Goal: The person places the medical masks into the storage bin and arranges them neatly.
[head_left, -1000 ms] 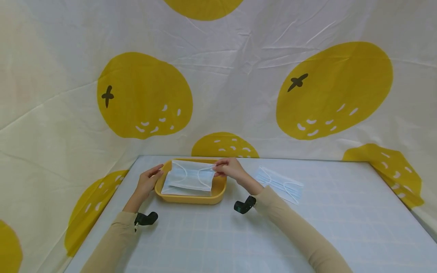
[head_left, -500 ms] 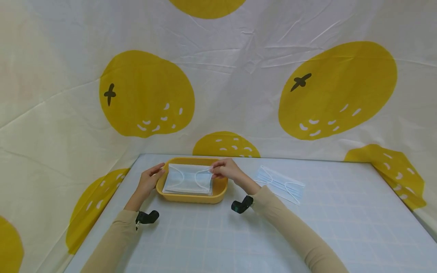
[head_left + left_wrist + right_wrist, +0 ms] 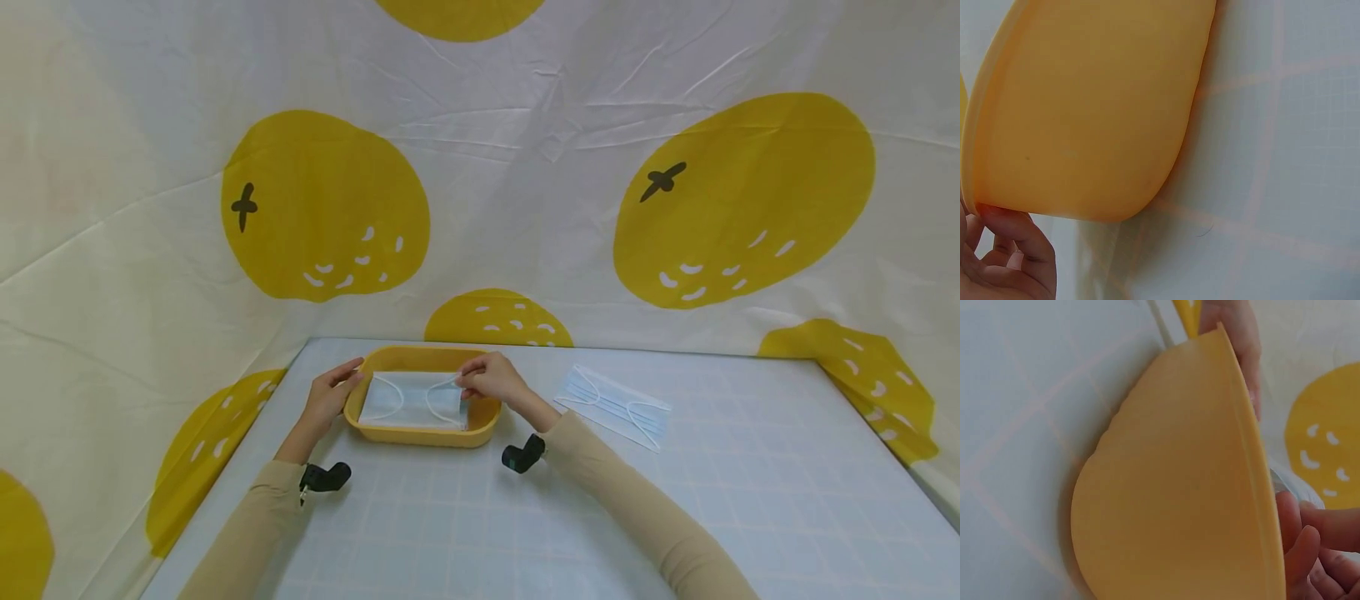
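Note:
A yellow oblong tray (image 3: pixel 423 437) with rounded ends stands at the far left of the table. Inside lies a pale blue face mask (image 3: pixel 405 404), its white ear loops on top and other mask edges under it. My right hand (image 3: pixel 495 379) reaches over the tray's right end and pinches the mask's upper right corner between thumb and finger. At the opposite end my left hand (image 3: pixel 326 404) grips the rim, its curled fingers (image 3: pixel 1025 234) against the outer wall in the left wrist view. Seen from the right wrist, the tray wall hides most of the mask.
To the right of the tray a second face mask (image 3: pixel 618 404), pleated and light blue, lies flat on the checked tablecloth (image 3: pixel 450 517). A white cloth with yellow fruit prints (image 3: pixel 322 204) hangs behind the table. A small black camera sits on each wrist.
My right hand has lowered the mask and drawn it toward me, so it lies flatter in the tray. My left hand has stayed at the rim.

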A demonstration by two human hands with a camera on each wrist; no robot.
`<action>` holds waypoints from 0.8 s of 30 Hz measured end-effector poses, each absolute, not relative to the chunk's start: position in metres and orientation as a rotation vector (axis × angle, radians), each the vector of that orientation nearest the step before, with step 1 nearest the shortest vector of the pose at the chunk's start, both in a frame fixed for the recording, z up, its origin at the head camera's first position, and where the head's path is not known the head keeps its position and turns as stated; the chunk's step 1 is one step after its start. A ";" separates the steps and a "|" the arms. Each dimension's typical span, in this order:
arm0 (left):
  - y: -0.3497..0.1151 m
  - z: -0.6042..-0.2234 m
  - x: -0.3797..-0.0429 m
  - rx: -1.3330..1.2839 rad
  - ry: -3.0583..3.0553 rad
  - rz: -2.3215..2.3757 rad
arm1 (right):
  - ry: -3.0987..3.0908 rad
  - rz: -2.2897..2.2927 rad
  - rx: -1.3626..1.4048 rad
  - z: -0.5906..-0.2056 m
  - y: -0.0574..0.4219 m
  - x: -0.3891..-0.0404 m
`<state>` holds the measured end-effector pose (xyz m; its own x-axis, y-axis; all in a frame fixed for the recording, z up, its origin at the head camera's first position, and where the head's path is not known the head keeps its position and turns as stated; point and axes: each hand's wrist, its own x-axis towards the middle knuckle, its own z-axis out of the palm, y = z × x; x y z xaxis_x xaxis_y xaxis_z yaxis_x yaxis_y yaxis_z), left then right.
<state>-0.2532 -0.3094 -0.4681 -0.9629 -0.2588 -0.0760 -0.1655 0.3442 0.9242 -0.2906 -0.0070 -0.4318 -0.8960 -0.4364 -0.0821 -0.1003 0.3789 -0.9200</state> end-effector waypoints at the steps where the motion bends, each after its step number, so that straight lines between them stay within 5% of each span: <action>1: -0.309 -0.468 -0.254 0.398 -2.509 -1.705 | 2.338 -1.521 -0.483 -0.433 -0.007 -0.290; 24: -0.310 -0.469 -0.253 0.382 -2.522 -1.680 | 2.637 -1.471 -0.681 -0.441 -0.011 -0.282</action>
